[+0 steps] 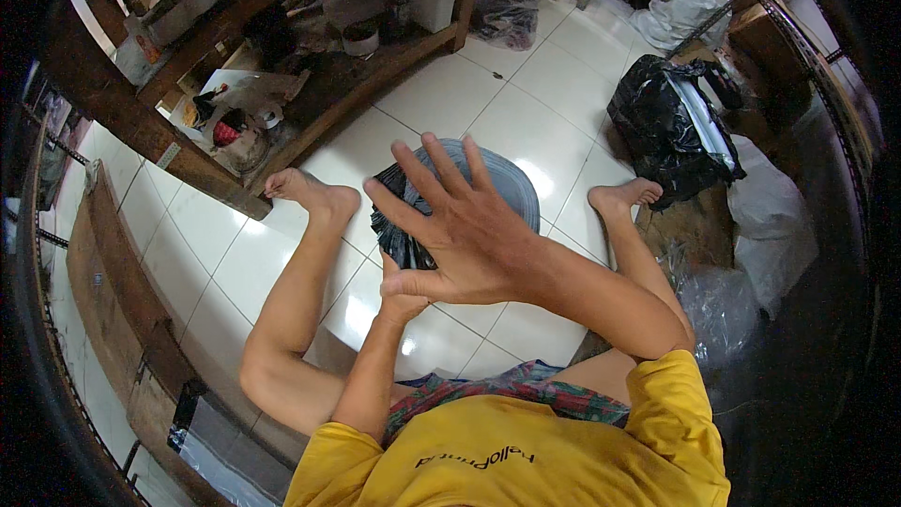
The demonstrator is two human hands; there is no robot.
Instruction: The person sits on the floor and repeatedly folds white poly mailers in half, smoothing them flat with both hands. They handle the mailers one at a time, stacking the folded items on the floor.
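Observation:
A rounded, dark grey bundle (pixel 511 192) sits on the floor between my legs. Its right side shows smooth, layered curves; its left edge is black and crinkled, like thin plastic, but I cannot tell its exact kind. Above it my right hand (pixel 479 235) is raised, fingers spread wide, holding nothing. It covers much of the bundle from view. My left hand (pixel 404 306) is at the bundle's near left side, beneath the right thumb. Most of its fingers are hidden, so its grip does not show.
White tiles (pixel 441 99) surround the bundle. A wooden shelf (pixel 310 127) with clutter stands at the far left. On the right are a black plastic bag (pixel 648 122) and clear plastic (pixel 709 305). A white sack (pixel 680 5) lies farther back. Brown boards (pixel 113 268) lean at the left.

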